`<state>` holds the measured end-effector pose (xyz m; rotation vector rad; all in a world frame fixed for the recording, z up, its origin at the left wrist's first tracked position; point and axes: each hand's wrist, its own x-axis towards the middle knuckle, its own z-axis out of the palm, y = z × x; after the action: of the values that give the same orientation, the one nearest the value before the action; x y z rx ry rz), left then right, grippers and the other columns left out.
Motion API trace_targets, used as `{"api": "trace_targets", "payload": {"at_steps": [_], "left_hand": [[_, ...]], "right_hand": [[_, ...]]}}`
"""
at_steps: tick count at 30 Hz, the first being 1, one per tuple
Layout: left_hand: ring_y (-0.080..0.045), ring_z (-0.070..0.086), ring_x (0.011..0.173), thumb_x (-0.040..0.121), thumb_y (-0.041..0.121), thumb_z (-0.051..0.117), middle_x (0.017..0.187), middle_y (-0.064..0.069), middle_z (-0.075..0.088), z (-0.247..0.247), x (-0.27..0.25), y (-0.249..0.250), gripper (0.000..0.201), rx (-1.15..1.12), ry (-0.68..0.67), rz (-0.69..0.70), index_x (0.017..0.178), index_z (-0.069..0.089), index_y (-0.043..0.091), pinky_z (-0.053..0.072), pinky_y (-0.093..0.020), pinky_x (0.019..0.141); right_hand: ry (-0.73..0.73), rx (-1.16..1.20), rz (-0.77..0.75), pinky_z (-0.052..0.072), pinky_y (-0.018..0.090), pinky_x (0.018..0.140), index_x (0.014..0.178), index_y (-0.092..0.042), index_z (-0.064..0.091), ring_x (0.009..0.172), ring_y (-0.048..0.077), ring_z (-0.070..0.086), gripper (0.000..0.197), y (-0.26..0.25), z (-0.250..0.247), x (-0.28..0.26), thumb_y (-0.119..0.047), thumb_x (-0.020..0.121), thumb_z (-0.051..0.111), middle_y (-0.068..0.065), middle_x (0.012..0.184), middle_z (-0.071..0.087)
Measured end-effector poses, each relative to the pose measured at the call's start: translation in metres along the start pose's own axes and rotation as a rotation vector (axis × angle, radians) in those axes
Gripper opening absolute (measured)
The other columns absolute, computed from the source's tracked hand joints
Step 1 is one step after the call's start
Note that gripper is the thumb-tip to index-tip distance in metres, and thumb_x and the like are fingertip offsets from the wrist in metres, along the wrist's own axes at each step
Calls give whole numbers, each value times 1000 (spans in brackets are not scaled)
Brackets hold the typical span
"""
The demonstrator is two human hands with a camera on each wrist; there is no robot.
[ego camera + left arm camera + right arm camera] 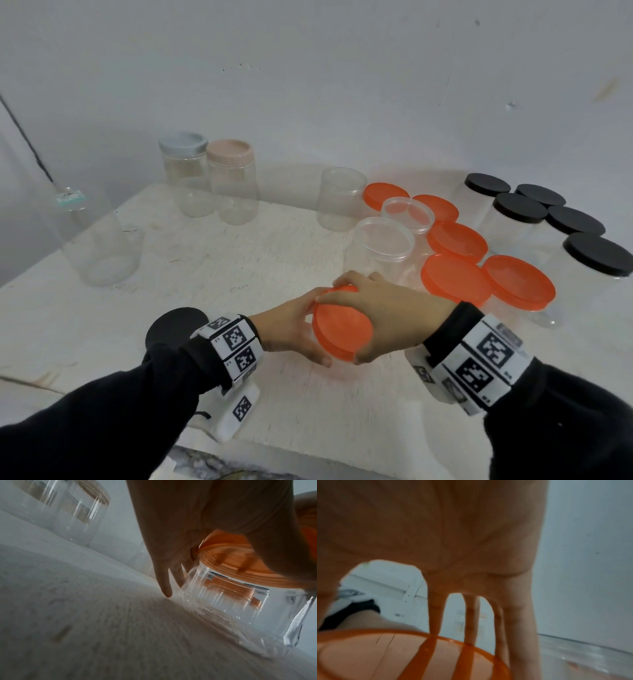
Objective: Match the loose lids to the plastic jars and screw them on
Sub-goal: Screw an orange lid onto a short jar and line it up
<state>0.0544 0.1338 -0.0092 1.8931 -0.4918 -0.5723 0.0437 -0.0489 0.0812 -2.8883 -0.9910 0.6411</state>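
An orange lid (342,330) sits on top of a clear plastic jar (240,605) that stands on the white table (239,260). My left hand (291,329) holds the jar from its left side, with fingers running down the clear wall and the thumb at the front. From above and the right, my right hand (385,315) grips the lid's rim, fingers spread across the orange lid (402,655). The lid and both hands hide most of the jar in the head view.
Two open clear jars (380,246) and a taller open one (340,198) stand behind. Orange-lidded jars (457,241) and black-lidded jars (520,207) crowd the right. Blue-lidded (183,142) and pink-lidded (229,150) jars stand far left. A loose black lid (171,325) lies under my left wrist.
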Motion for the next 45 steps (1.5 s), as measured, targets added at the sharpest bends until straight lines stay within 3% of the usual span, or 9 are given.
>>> {"api": "trace_targets", "payload": {"at_steps": [3,5,9,11,18,24,30,36,45], "left_hand": [[-3,45,122,57,14,88,131,13,46,-1,2,-2,95,12,6,2,130,32,36,41,-12,92],[-6,47,121,54,20,89,131,13,47,-2,1,-1,95,8,4,-8,128,31,39,42,-17,94],[-3,46,120,51,23,88,128,16,48,-2,1,0,94,14,10,-10,125,34,43,41,-20,96],[-2,46,120,54,15,87,127,18,48,-3,1,0,91,11,9,-6,123,36,45,42,-19,96],[-4,51,115,59,7,86,124,13,52,-3,0,0,90,23,19,-5,127,35,34,45,-17,90],[-2,50,117,45,26,89,124,16,52,-3,0,0,93,10,24,-27,122,39,43,44,-23,97],[-2,50,118,56,4,87,125,13,53,-4,-1,0,90,29,35,-31,126,39,35,42,-21,98],[1,51,115,55,6,88,123,14,55,-4,-2,1,92,11,38,-25,125,39,39,44,-19,95],[-7,57,112,38,28,89,119,4,62,-1,-5,7,94,-15,51,-1,123,49,27,45,-33,101]], "right_hand": [[138,-93,108,42,30,78,137,-41,27,107,21,40,83,-11,5,4,-65,68,65,-3,123,34],[161,-140,158,41,32,78,139,-32,26,108,23,43,89,-12,8,4,-74,67,58,1,126,35],[-22,-17,-12,38,41,103,143,-44,12,135,19,14,95,-3,0,-1,-45,71,75,-11,150,6],[-66,-1,-56,41,41,101,140,-49,17,132,19,15,92,-3,-3,-1,-30,72,76,-14,146,10],[178,-178,171,39,33,79,143,-31,22,107,25,42,92,-17,11,4,-76,69,54,4,127,36],[-49,-30,-25,40,41,101,141,-50,16,130,22,24,89,-2,-1,1,-41,73,73,-11,150,10],[122,-181,37,41,29,78,139,-48,18,102,23,44,86,-14,6,6,-60,69,65,1,125,37],[77,-139,-8,44,36,93,143,-47,12,117,24,42,90,-5,6,2,-70,70,60,1,141,28],[189,-195,46,47,33,80,145,-39,18,98,23,48,89,-7,20,3,-74,71,53,4,122,42]]}}
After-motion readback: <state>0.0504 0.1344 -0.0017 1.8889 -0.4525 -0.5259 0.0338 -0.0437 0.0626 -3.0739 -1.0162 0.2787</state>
